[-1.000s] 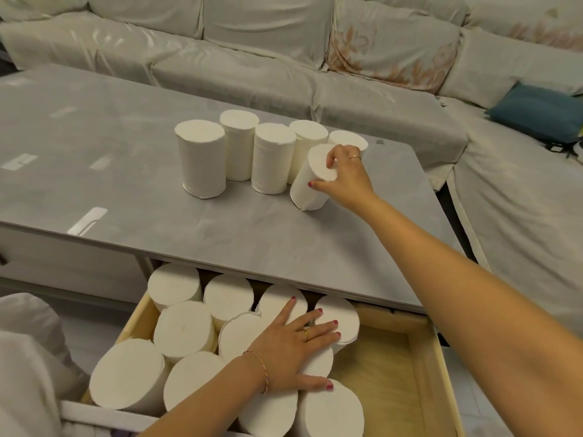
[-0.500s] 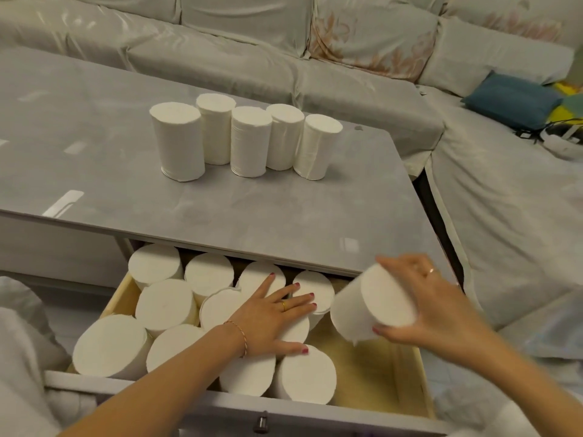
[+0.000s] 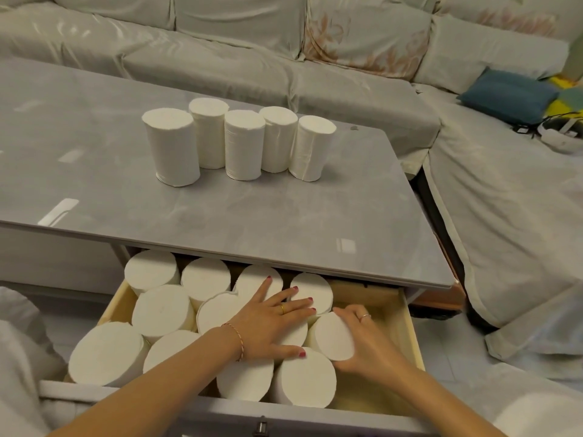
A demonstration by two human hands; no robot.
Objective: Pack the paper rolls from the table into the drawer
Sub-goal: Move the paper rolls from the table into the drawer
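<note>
Several white paper rolls (image 3: 243, 143) stand upright in a cluster on the grey table (image 3: 220, 222). Below its front edge the wooden drawer (image 3: 410, 329) is pulled out and holds several more rolls standing on end. My left hand (image 3: 271, 320) lies flat, fingers spread, on top of the packed rolls in the middle of the drawer. My right hand (image 3: 366, 339) grips a paper roll (image 3: 331, 337) from its right side and holds it inside the drawer, tilted, against the packed rolls.
The drawer's right part shows bare wood. A covered sofa (image 3: 315, 64) wraps around the table at the back and right, with a blue cushion (image 3: 508, 96) and a white device (image 3: 558, 134) on it. The drawer front's handle (image 3: 262, 428) is near the bottom edge.
My right hand took a roll from the table's cluster, carried it down over the table's front edge and lowered it into the drawer. My left hand stayed on the packed rolls.
</note>
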